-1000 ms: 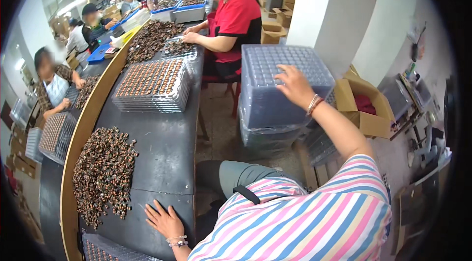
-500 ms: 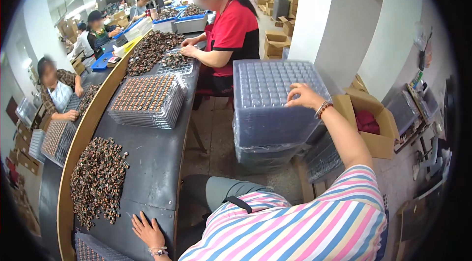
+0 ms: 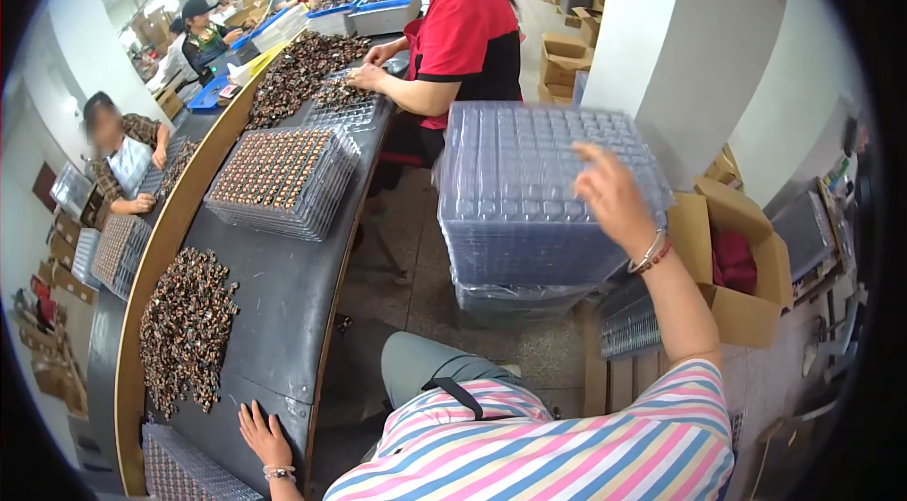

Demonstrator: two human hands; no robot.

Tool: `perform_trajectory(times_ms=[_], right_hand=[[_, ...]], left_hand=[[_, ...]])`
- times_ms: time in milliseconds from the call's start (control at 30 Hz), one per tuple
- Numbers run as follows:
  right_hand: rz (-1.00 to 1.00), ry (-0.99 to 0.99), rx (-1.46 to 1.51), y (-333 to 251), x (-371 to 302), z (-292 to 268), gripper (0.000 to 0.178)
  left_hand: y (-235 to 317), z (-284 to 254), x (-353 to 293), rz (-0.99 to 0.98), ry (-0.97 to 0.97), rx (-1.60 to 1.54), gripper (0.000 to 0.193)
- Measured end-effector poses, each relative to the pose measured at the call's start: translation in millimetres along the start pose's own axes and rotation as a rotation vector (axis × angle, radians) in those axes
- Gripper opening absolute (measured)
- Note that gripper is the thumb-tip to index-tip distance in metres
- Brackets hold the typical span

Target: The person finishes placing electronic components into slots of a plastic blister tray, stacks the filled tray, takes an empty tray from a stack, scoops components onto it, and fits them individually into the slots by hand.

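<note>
My left hand [image 3: 265,435] lies on the dark tabletop [image 3: 269,312] with fingers outstretched and nothing in it. Beside it is a loose heap of small dark and copper-coloured parts [image 3: 189,331]. To my right stands a tall stack of clear plastic trays [image 3: 515,170] with rows of moulded pockets. Over its top, near the right side, is my right hand [image 3: 612,194], its fingers apart and somewhat blurred. No tray shows in its grasp; whether the fingertips touch the top tray I cannot tell.
Filled trays [image 3: 283,170] are stacked further up the table, and another tray stack [image 3: 189,468] sits at the near left. A wooden rail [image 3: 132,350] edges the table. A co-worker in red [image 3: 463,38] sits ahead. An open carton [image 3: 756,303] stands right of the clear trays.
My right hand has moved across the top of the clear tray stack, fingers now lifted and more spread. My left hand stays flat on the table. The whole view has shifted slightly.
</note>
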State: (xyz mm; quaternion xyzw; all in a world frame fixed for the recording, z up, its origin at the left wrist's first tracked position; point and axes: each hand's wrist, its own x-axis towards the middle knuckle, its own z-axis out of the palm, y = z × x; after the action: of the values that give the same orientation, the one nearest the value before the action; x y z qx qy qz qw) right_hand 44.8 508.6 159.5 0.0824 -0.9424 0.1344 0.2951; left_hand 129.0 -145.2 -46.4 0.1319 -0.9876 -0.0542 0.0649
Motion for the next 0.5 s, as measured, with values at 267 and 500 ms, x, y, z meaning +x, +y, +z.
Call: perform_trajectory(times_ms=[267, 500], right_hand=[[-0.512, 0.478, -0.259, -109.1, 119.8, -79.5, 0.010], [-0.756, -0.126, 0.385, -295.7, 179.7, 132.6, 0.028]], left_hand=[[-31.4, 12.5, -4.9, -0.041, 0.232, -0.202, 0.046], [-62.1, -40.5, 13.8, -0.526, 0.705, -1.269, 0.049]])
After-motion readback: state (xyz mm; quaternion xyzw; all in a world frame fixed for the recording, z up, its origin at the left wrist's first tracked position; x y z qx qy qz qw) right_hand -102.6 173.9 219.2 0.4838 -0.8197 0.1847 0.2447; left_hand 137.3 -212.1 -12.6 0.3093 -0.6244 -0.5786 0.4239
